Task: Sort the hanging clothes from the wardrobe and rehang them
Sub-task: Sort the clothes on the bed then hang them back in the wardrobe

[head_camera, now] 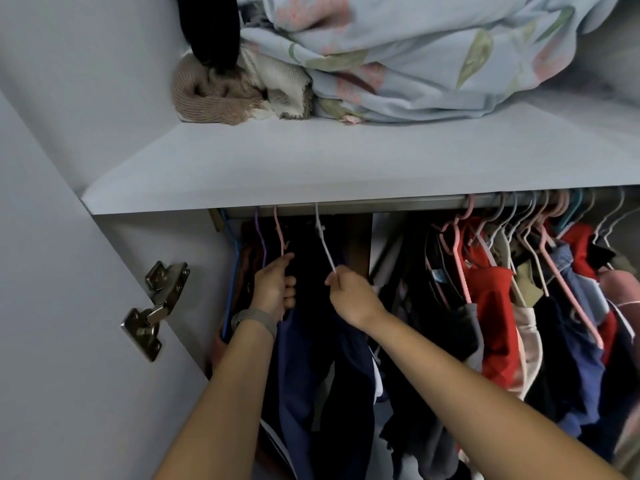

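White wire hanger (325, 244) hangs on rail (346, 204) at wardrobe's left end, dark garment (332, 358) below it. Right hand (349, 296) grip pinches its shoulder wire; left hand (275, 289) grips pink hanger (279, 233). Fabric looks soft and light; wire thin, likely bendy, so lift near the hook.

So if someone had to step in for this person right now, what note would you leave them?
Left hand: fingers curled on the pink hanger at the rail's left end.
Right hand: pinching the white hanger carrying dark navy clothes, hook on the rail.
Done: a few hangers grouped left, apart from the rest.
Left: the crowded bunch on the right, reds, blues and beige, still to sort and rehang.
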The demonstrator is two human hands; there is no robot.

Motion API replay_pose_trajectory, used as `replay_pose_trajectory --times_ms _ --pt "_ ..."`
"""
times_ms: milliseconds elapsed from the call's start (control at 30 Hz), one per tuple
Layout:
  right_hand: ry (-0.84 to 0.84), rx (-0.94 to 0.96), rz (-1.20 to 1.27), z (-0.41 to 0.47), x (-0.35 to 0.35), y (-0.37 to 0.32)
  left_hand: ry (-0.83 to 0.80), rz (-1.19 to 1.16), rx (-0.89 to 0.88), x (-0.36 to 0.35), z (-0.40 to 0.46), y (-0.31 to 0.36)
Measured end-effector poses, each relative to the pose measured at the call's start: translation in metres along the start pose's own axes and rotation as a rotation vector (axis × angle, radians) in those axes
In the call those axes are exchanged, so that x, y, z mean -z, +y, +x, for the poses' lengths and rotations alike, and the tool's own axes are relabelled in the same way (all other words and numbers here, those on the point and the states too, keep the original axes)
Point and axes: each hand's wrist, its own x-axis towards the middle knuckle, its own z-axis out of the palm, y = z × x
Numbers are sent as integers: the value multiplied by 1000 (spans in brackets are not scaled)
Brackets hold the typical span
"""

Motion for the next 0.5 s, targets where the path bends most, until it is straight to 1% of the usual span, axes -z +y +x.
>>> replay_pose_trajectory --times_ms 67,100,267,433,500 --pt "-161 -26 -24 1 -9 12 -3 -4 1 1 1 0" --pt "-191 -32 2 0 -12 16 -4 -8 -2 2 1 -1" --pt "-190 -21 83 -1 -21 23 11 -1 -27 5 3 -3" --pt "-304 -38 143 0 -11 28 92 120 -94 -1 2 -3" --pt "-314 -44 157 -1 -10 33 120 159 -133 -2 3 -6"
